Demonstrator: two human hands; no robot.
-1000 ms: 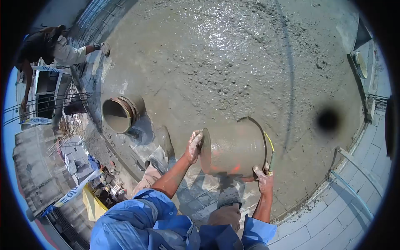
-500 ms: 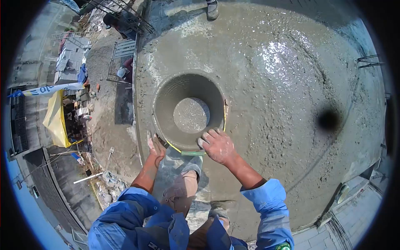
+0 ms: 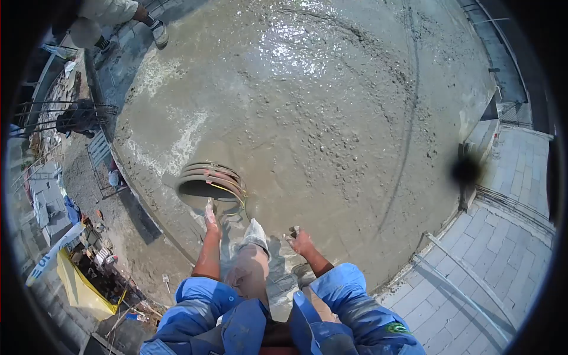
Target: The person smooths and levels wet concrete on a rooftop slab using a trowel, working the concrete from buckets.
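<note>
A stack of concrete-smeared buckets (image 3: 210, 182) with a yellow wire handle lies on its side on the wet concrete slab (image 3: 331, 118), just in front of me. My left hand (image 3: 210, 216) is stretched out with straight fingers right below the stack's rim and holds nothing. My right hand (image 3: 300, 239), coated in grey concrete, hangs over the slab to the right of my knee with its fingers curled; nothing shows in it. My blue sleeves and my bent leg fill the bottom of the view.
Another person's legs and shoe (image 3: 158, 32) stand at the slab's far left edge. The slab drops off at left to ground far below, with rubble and a yellow tarp (image 3: 77, 287). Grey paving (image 3: 509, 236) and a metal rail (image 3: 467, 278) border the right.
Both hands gripped a single bucket's rim half a second ago. Now the bucket lies in the stack on the slab and both hands are off it. My view has swung.
</note>
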